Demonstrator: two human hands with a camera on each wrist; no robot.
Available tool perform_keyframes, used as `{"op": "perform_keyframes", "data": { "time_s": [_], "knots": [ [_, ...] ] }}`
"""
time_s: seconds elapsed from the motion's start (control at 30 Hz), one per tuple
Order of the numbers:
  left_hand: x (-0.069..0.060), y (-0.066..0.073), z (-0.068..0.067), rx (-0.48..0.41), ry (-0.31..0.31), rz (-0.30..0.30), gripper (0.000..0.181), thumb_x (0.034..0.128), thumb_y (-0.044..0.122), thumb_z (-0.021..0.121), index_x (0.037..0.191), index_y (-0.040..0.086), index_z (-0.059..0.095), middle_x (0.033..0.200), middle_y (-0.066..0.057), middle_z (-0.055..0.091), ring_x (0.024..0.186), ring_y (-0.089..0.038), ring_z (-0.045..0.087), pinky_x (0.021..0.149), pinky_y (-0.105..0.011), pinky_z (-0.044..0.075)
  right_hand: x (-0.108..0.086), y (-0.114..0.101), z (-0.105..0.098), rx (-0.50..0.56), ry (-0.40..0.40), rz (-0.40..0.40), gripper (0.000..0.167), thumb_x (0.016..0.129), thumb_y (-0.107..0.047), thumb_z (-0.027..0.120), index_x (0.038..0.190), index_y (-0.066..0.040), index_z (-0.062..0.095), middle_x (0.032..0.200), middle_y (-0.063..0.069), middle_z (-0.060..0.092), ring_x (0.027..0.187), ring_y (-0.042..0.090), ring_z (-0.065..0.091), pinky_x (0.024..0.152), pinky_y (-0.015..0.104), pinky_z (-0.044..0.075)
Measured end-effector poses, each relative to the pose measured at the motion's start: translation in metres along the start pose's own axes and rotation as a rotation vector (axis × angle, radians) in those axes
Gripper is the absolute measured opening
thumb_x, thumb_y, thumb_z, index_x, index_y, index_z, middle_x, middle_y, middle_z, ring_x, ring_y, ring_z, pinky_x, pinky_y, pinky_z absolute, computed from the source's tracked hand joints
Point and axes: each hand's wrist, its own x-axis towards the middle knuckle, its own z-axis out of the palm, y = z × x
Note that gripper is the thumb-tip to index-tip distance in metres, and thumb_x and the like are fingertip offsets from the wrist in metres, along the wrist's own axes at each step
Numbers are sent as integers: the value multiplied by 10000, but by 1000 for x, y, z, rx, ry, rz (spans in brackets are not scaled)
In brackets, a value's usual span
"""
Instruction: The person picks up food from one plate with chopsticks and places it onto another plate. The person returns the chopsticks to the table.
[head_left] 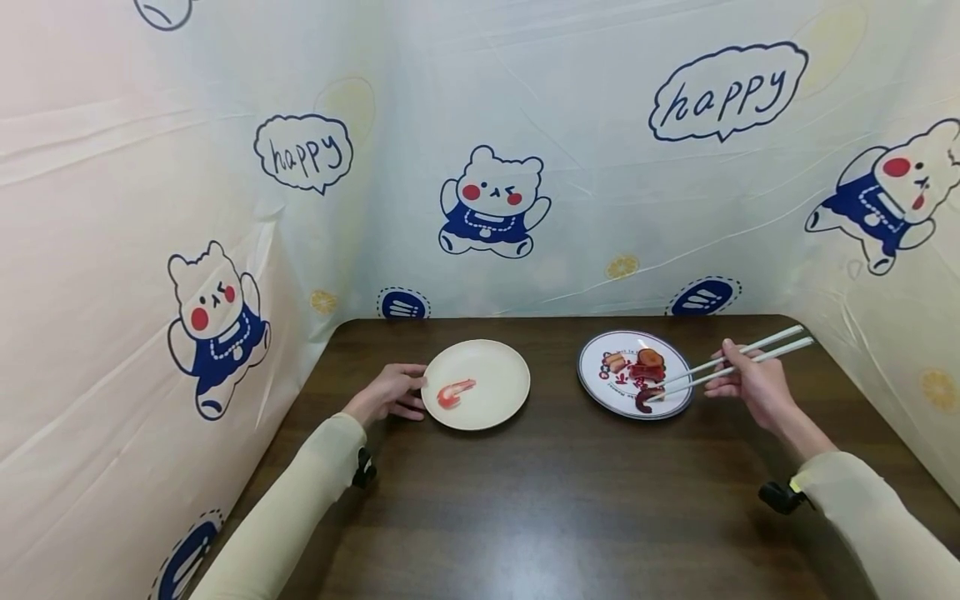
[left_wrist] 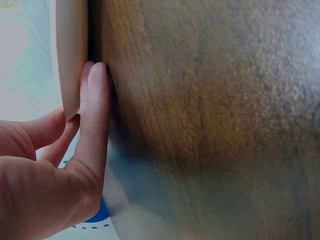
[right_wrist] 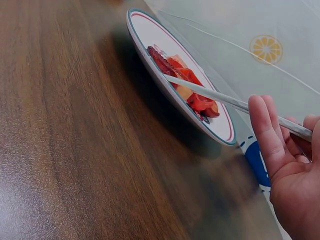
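Note:
On the cream plate (head_left: 495, 387) lies a single orange-pink shrimp (head_left: 453, 393). My left hand (head_left: 392, 392) holds that plate's left rim, the thumb (left_wrist: 47, 127) at the edge and fingers lower down against its side. In my right hand (head_left: 757, 385) is a pair of white chopsticks (head_left: 772, 347), which slant down to the left over the patterned white plate (head_left: 600, 400). Their tips touch a dark red curled piece (head_left: 643, 398) resembling an octopus tentacle. Other food pieces (head_left: 648, 365), reddish and brown, sit behind it. Whether the tips grip the curled piece, I cannot tell.
Both plates stand toward the back of a dark brown wooden table (head_left: 525, 508). A pale cloth (head_left: 585, 167) printed with bears and "happy" bubbles rises behind the table and along both sides. A black wrist device (head_left: 782, 497) sits at the right sleeve.

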Motion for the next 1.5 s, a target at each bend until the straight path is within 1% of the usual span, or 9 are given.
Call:
{"op": "perform_keyframes", "data": {
  "time_s": [0.27, 0.4, 0.57, 0.77, 0.83, 1.1, 1.2, 1.33, 1.5],
  "knots": [
    [0, 1, 1, 0, 12, -7, 484, 1105, 123, 550, 1581, 82, 471, 1264, -219, 619, 794, -253, 725, 739, -455, 665, 2, 1, 3, -25, 8, 16, 310, 1113, -247, 538, 1002, 4, 680, 776, 131, 731, 644, 245, 756, 613, 383, 653],
    [-2, 1, 1, 0, 7, -9, 489, 1102, 118, 554, 1582, 76, 467, 1259, -218, 622, 787, -251, 723, 739, -453, 665, 3, 3, 8, -16, -12, 7, 304, 1119, -230, 528, 1002, 14, 666, 776, 144, 725, 638, 251, 755, 609, 390, 652],
    [-2, 2, 1, 1, -6, -9, 500, 1103, 117, 552, 1590, 68, 451, 1262, -219, 619, 795, -253, 722, 751, -456, 664, 6, 4, 14, -25, -45, -4, 318, 1121, -237, 527, 980, -14, 705, 778, 136, 716, 624, 248, 749, 597, 398, 652],
    [-2, 3, 1, 5, -1, -15, 494, 1106, 118, 544, 1590, 79, 458, 1286, -223, 611, 806, -258, 722, 753, -461, 663, 12, 1, 14, -46, -76, 42, 329, 1129, -252, 510, 976, -59, 728, 780, 87, 706, 625, 231, 743, 597, 389, 655],
    [-1, 3, 1, 7, -1, -14, 491, 1107, 120, 544, 1589, 84, 462, 1297, -223, 606, 807, -259, 722, 750, -458, 664, 14, -1, 13, -58, -80, 60, 329, 1129, -260, 508, 995, -47, 722, 785, 88, 700, 625, 226, 740, 596, 387, 655],
    [-1, 2, 2, 10, -4, -22, 492, 1103, 113, 550, 1586, 81, 463, 1330, -236, 589, 797, -264, 727, 738, -451, 666, 19, -5, 10, -152, -65, 100, 338, 1117, -329, 524, 1008, -71, 713, 824, 136, 734, 655, 241, 751, 605, 413, 656],
    [-1, 2, 2, 7, -4, -21, 491, 1103, 113, 549, 1586, 82, 464, 1335, -236, 585, 801, -264, 728, 741, -450, 666, 19, -4, 9, -168, -61, 103, 351, 1118, -339, 517, 1035, -48, 695, 855, 150, 749, 670, 250, 759, 614, 420, 657],
    [-2, 2, 1, 6, -3, -15, 488, 1108, 113, 536, 1589, 80, 459, 1348, -234, 579, 808, -263, 729, 742, -452, 666, 20, -2, 9, -165, -47, 94, 372, 1115, -343, 517, 1059, -4, 659, 862, 173, 749, 673, 249, 763, 628, 410, 657],
    [-2, 2, 1, 9, -2, -12, 491, 1107, 113, 537, 1589, 76, 457, 1351, -237, 580, 813, -267, 730, 741, -453, 666, 20, 2, 9, -139, -31, 77, 367, 1107, -332, 534, 1056, 18, 631, 845, 181, 742, 668, 247, 762, 640, 401, 655]
  ]
}}
